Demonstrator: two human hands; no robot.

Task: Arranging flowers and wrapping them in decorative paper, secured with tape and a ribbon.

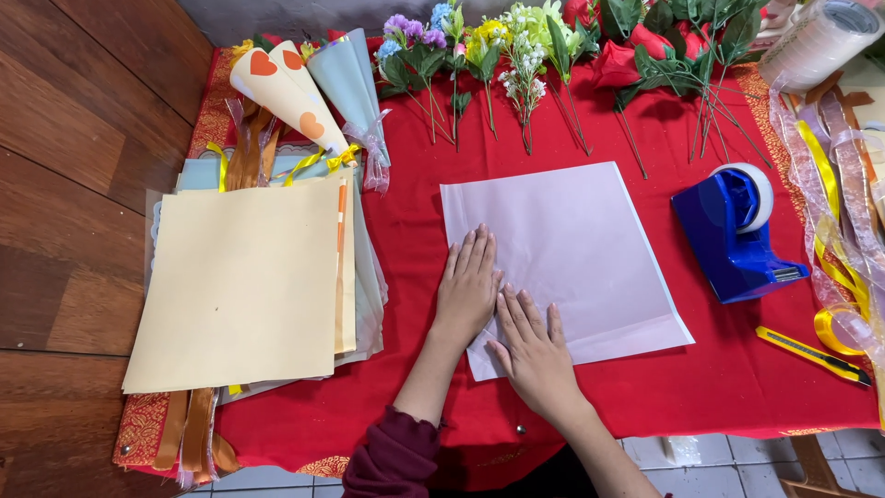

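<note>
Head view is showing both hands pressing flat, fingers spread and grasping nothing, on the near-left corner of a pale lilac square paper sheet (567,254) lying mid-desk on the red cloth (701,378); left hand (468,286) is touching right hand (533,346); a blue tape dispenser (733,235) is standing to the right.

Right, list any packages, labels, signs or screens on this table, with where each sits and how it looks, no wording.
No signs, screens or printed labels show.
Paper cones: back left, cream with orange hearts, one pale blue, clear wrap and yellow ribbon.
Tape dispenser: right of the white sheet, blue with a white roll.
Tape roll: back right corner, clear, round.
Both hands, left hand and right hand, lie flat on the sheet.
</note>
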